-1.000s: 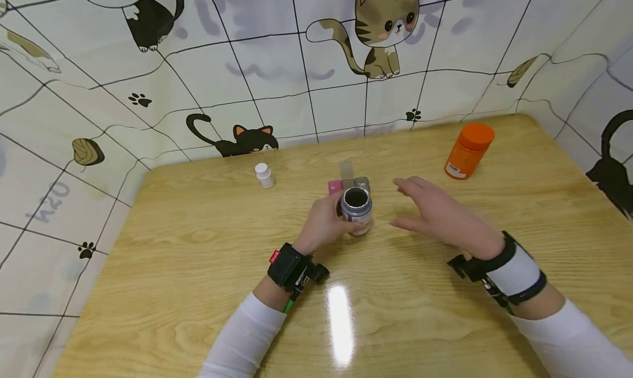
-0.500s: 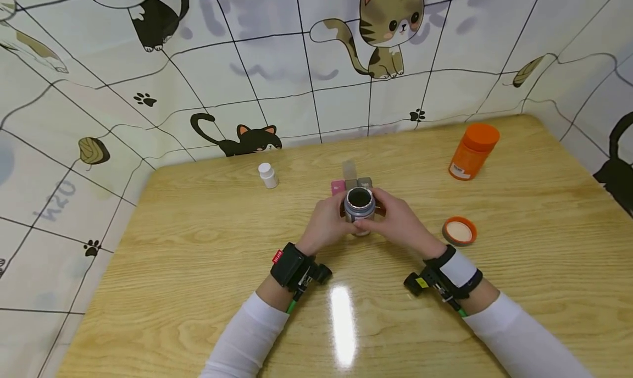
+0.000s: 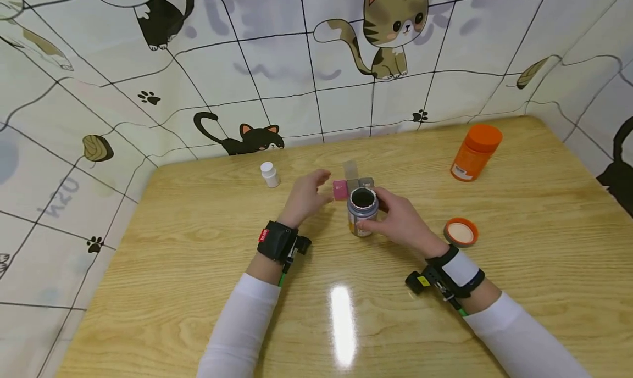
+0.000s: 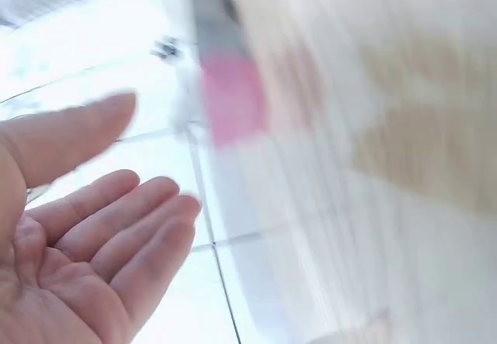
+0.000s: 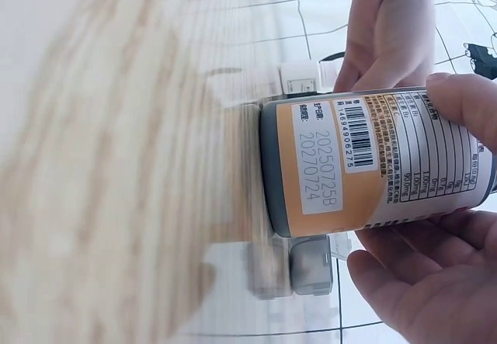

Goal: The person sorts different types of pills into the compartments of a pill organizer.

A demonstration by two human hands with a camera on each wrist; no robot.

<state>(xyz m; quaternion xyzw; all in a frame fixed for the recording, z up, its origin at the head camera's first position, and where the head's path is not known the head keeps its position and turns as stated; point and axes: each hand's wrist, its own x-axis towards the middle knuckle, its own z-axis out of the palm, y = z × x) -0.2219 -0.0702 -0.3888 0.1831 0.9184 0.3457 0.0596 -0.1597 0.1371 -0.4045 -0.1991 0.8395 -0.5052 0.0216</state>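
A grey supplement bottle point(image 3: 363, 216) with an orange and white label stands uncapped on the table, its dark mouth facing up. My right hand point(image 3: 403, 224) grips its right side, thumb in front; in the right wrist view the thumb and fingers lie on either side of the bottle point(image 5: 373, 161). To the left, my left hand point(image 3: 304, 199) is apart from the bottle, fingers loosely extended; the left wrist view shows the palm point(image 4: 85, 282) with nothing in it. Beside its fingertips is a pill organizer with a pink compartment point(image 3: 340, 190), grey compartments point(image 3: 366, 182) and a raised translucent lid point(image 3: 350, 170), partly behind the bottle.
A round orange-rimmed cap point(image 3: 461, 232) lies inside up, right of my right hand. Farther back stands an orange jar point(image 3: 476, 153) with its lid on. A small white bottle point(image 3: 270, 174) stands at the back left. Cat-printed cloth point(image 3: 277, 76) surrounds the wooden table point(image 3: 198, 246).
My right hand came in from the right and took hold of the supplement bottle, uncovering the cap on the table. My left hand then let go of the bottle and moved left.
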